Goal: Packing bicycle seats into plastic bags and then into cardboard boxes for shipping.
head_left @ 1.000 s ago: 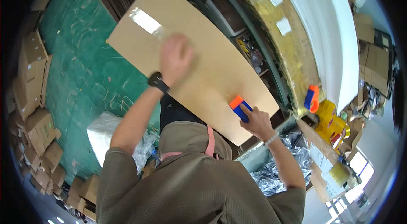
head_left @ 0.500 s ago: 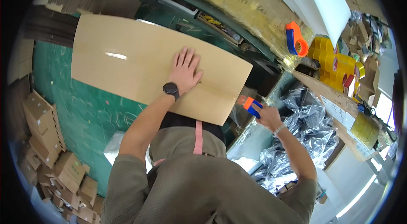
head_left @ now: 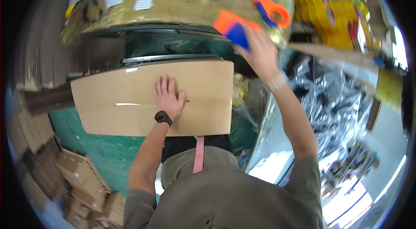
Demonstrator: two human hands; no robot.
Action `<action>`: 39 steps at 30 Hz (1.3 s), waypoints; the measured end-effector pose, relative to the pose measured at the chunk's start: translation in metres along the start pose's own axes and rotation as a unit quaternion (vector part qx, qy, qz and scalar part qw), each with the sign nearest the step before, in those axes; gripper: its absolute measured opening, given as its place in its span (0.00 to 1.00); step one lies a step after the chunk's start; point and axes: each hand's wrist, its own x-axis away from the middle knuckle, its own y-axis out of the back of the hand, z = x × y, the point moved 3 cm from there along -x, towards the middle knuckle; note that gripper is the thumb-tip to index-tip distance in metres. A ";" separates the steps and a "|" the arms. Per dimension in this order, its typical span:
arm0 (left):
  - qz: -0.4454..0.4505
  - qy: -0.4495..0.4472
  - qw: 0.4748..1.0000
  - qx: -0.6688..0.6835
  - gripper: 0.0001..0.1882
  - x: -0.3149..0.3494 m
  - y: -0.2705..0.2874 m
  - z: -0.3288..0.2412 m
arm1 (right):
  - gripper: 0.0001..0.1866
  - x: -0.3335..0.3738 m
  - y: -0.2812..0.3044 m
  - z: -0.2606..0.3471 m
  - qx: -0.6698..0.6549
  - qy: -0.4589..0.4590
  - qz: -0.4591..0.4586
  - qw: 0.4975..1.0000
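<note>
A closed brown cardboard box (head_left: 108,92) lies in front of me with a seam running along its top. My left hand (head_left: 169,99) rests flat on it, fingers stretched and a little apart, with a dark watch at the wrist. Beyond the box's far right corner, my right hand (head_left: 261,53) is raised in the air. Its fingers are wrapped round an orange and blue tape dispenser (head_left: 237,36), which is smeared by motion and stands clear of the box.
A second orange and blue tape dispenser (head_left: 281,16) lies on a tape-covered ledge (head_left: 186,1) at the back. Yellow tape rolls (head_left: 333,16) are stacked at the far right. Crumpled clear plastic (head_left: 329,103) fills the right side. Cardboard boxes (head_left: 82,172) stand at lower left.
My right hand has carried the tape dispenser up and away from the box's right end to beyond its far corner. My left hand stays flat on the box. The whole view has turned.
</note>
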 end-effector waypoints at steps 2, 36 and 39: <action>-0.042 0.008 0.999 0.016 0.32 -0.004 -0.007 -0.001 | 0.27 -0.037 -0.061 -0.013 0.033 0.024 -0.001 0.999; -0.149 0.292 0.945 0.005 0.36 0.094 0.160 0.389 | 0.46 0.200 -0.140 0.101 -0.133 -0.552 0.043 0.822; -0.084 0.429 0.888 0.144 0.48 0.134 0.205 0.460 | 0.49 0.222 -0.155 0.062 -0.071 -0.590 0.098 0.798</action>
